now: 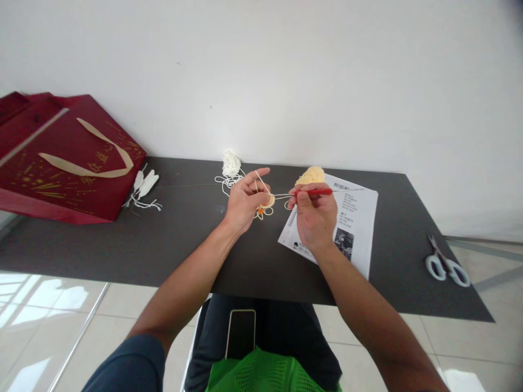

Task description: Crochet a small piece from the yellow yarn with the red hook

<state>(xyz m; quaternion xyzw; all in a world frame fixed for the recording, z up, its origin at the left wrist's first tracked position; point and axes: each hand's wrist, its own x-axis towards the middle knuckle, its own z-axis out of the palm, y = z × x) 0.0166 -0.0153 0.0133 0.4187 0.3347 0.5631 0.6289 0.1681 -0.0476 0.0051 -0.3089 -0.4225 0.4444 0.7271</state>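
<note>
we are pinching a small cream-and-orange crochet piece (266, 203) between the thumb and fingers of our left hand (244, 200), above the middle of the dark table (122, 245). the index finger is sticking out straight, and a strand of pale yarn is running over it. our right hand (312, 218) is closing around the red handle of a crochet hook (314, 191), thumb and fingers curled tight on it. the metal shaft is pointing left toward the piece, and whether the tip is touching it is too small for us to tell.

just beyond our right hand a yellow yarn ball (311, 175) is lying at the top edge of a printed sheet of paper (357, 218), which is lying partly under that hand. a white yarn tangle (231, 163) is sitting near the back edge, behind our left hand. scissors (447, 267) with pale handles are lying well apart at the right end. a dark red gift bag (65, 158) is lying on its side at the left end, with small white tassels (144, 188) just beside it. a phone (241, 333) is resting on our lap.
</note>
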